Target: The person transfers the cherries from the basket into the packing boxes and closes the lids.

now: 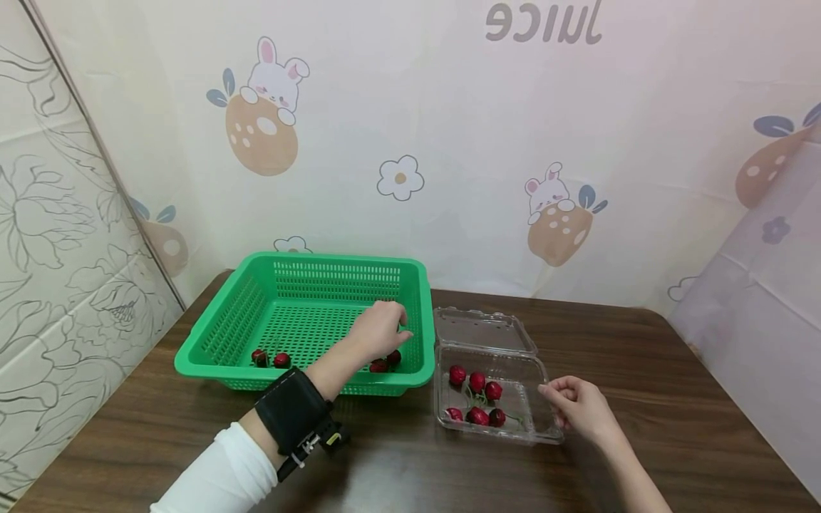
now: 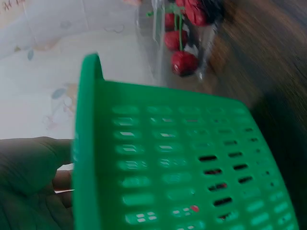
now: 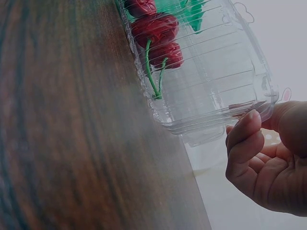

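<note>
My left hand (image 1: pixel 380 329) hangs over the right end of a green plastic basket (image 1: pixel 333 260), above dark red cherries (image 1: pixel 378 365) lying there. In the left wrist view the basket wall hides the fingertips of the left hand (image 2: pixel 36 184), and nothing shows in its grasp. My right hand (image 1: pixel 580 407) pinches the right rim of a clear plastic clamshell box (image 1: pixel 535 420) between thumb and fingers. The right wrist view shows the right hand (image 3: pixel 268 158) at that corner. Inside the box lie several red cherries (image 1: pixel 477 382), some with green stems (image 3: pixel 152 76).
Two more cherries (image 1: pixel 281 360) lie at the basket's front left. The box's lid (image 1: pixel 484 331) is folded back, away from me. Both containers stand side by side on a dark wooden table (image 1: pixel 398 456), with a printed curtain (image 1: pixel 462 142) behind it.
</note>
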Available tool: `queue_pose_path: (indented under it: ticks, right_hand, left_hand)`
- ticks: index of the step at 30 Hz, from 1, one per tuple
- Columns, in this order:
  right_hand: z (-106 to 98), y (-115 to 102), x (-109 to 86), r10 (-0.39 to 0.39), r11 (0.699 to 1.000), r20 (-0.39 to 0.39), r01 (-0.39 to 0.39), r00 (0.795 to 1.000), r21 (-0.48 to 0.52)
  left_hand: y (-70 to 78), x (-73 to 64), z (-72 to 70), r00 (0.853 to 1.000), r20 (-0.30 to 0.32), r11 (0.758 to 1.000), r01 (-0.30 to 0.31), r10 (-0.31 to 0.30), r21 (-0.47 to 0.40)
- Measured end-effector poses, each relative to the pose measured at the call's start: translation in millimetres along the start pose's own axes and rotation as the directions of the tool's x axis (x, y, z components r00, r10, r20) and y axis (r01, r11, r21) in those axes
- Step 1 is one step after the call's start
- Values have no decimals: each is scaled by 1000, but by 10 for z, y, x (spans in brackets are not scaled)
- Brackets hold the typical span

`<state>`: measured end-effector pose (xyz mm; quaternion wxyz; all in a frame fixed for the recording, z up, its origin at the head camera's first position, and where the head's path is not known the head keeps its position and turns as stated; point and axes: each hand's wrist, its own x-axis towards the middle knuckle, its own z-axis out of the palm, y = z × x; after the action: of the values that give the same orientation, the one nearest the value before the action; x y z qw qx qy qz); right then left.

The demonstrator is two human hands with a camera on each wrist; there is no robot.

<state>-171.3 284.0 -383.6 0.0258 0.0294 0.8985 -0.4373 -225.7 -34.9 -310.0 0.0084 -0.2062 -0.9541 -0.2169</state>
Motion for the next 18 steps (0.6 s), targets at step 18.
queue_pose_path:
  ticks: [18]
  right_hand:
    - [2, 3, 5, -3, 1000, -3, 3, 1000, -6]
  left_hand:
    - [-369, 59, 120, 983, 84, 983, 155, -164, 100]
